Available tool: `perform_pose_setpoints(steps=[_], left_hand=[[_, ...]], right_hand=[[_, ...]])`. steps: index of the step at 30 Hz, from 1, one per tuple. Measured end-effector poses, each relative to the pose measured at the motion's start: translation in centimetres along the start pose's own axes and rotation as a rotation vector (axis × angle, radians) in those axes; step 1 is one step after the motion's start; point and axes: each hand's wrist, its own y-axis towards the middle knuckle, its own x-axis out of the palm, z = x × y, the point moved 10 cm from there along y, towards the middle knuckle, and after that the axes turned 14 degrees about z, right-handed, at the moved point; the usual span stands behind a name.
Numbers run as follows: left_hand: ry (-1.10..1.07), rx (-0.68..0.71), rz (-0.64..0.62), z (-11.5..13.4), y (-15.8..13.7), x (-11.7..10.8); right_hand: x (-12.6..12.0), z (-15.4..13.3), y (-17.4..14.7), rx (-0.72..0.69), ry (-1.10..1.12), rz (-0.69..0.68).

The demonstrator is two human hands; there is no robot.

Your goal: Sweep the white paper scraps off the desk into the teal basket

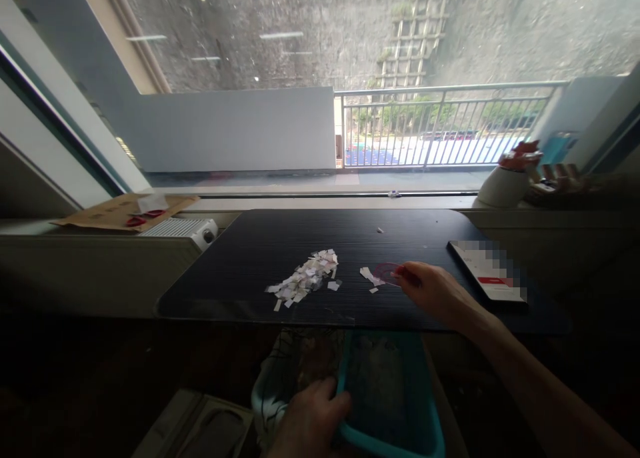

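My right hand (pixel 427 288) is closed over the dark table (pixel 240 235), gripping a translucent pink-red plastic piece (pixel 385 272) with a curved edge, whose exact kind I cannot make out. The piece lies low at the tabletop, touching or just over a few white paper scraps (pixel 369 276). Left of it is a long heap of small white paper scraps (pixel 305 278). Below the table's front edge, my left hand (pixel 315 415) is closed on the rim of a turquoise plastic bin (pixel 434 411). Pale scraps show dimly inside the bin.
A tablet or phone (pixel 487 275) lies at the table's right. On the sill stand a white rounded container (pixel 500 185) and, at left, brown paper (pixel 107 211) with red-handled scissors (pixel 137 222). A wire basket (pixel 280 351) adjoins the bin. An open box (pixel 200 425) is lower left.
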Motion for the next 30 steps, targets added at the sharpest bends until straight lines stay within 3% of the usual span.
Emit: perform_pose_setpoints(steps=[7,12,15,21,25,30], left_hand=[[0.002,0.025,-0.009,-0.2,0.0,0.7],[-0.002,0.026,0.083,0.4,-0.2,-0.8],[-0.011,0.038,0.072,0.6,-0.3,-0.7],[-0.014,0.029,0.149,0.7,-0.5,-1.3],[-0.087,0.019,0.200,0.3,-0.7,-2.2],[-0.117,-0.054,0.206,-0.8,-0.6,-2.7]], right_hand=[[-0.9,0.9,-0.4,0.032,-0.100,0.008],[-0.6,0.3,-1.3,0.016,0.025,-0.021],[0.2,-0.3,-1.8,0.003,0.093,-0.076],[-0.1,-0.9,-1.9,-0.030,0.133,-0.048],[0.4,-1.0,-2.7,-0.085,0.162,-0.135],[-0.9,0.6,-2.3,-0.040,0.064,0.018]])
